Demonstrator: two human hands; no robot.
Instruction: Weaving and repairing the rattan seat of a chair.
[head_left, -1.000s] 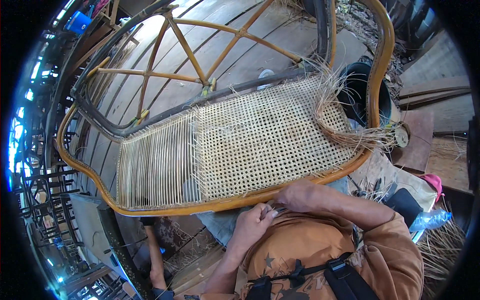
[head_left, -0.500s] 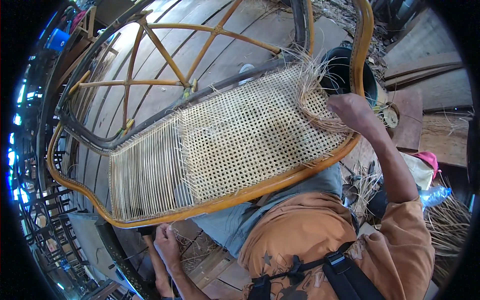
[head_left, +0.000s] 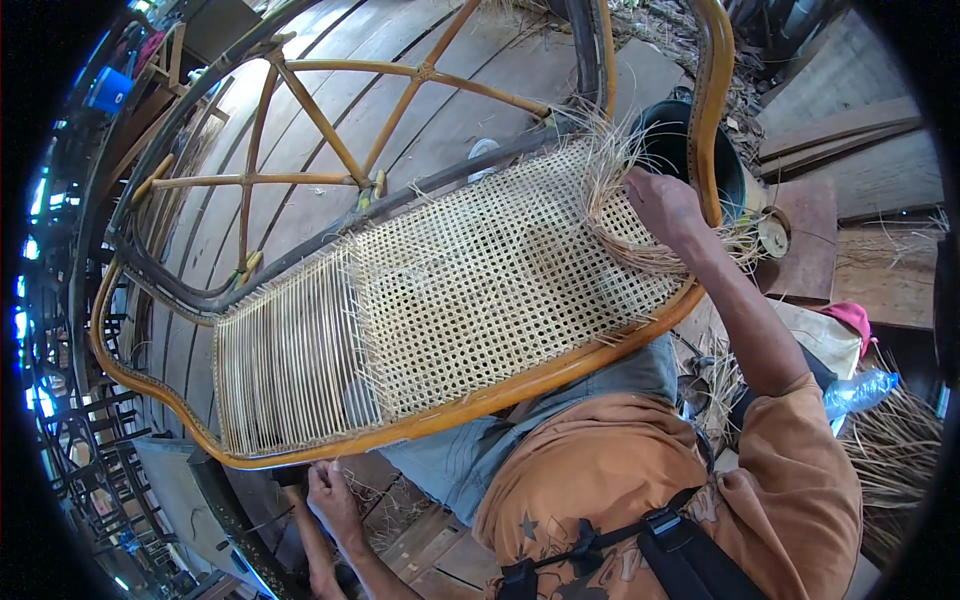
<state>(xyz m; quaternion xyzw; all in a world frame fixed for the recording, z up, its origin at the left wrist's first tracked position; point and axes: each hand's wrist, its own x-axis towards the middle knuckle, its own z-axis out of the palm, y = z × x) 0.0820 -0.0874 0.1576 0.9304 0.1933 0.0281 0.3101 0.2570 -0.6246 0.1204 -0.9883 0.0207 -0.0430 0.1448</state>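
Curled with its knuckles up, the right hand (head_left: pixel 665 208) is held right of centre in the upper half of the frame, at the bundle of loose cane strands (head_left: pixel 640 258); its fingertips are partly hidden, so whether a strand is gripped cannot be told. The bundle is laid in a bend over the right end of the woven cane panel (head_left: pixel 480 300), to the left of and below that hand, which is much the nearer of the two. The panel's long axis is slanted from lower left to upper right. At lower left, the left hand (head_left: pixel 335 500) is set just below the near edge of the curved rattan frame (head_left: pixel 500 400), thumb and fingertips drawn together; anything thin between them cannot be made out. At the panel's left end, parallel strands (head_left: pixel 290 380) are strung.

Farther out, a lattice of rattan poles (head_left: pixel 320 122) is seen at upper left above the plank floor (head_left: pixel 460 125). A dark bucket (head_left: pixel 662 135) is placed beyond the panel's right end. Boards (head_left: pixel 845 150) are stacked at upper right, and a clear plastic bottle (head_left: pixel 860 393) is seen at lower right, beside a heap of dry strands (head_left: pixel 895 450).
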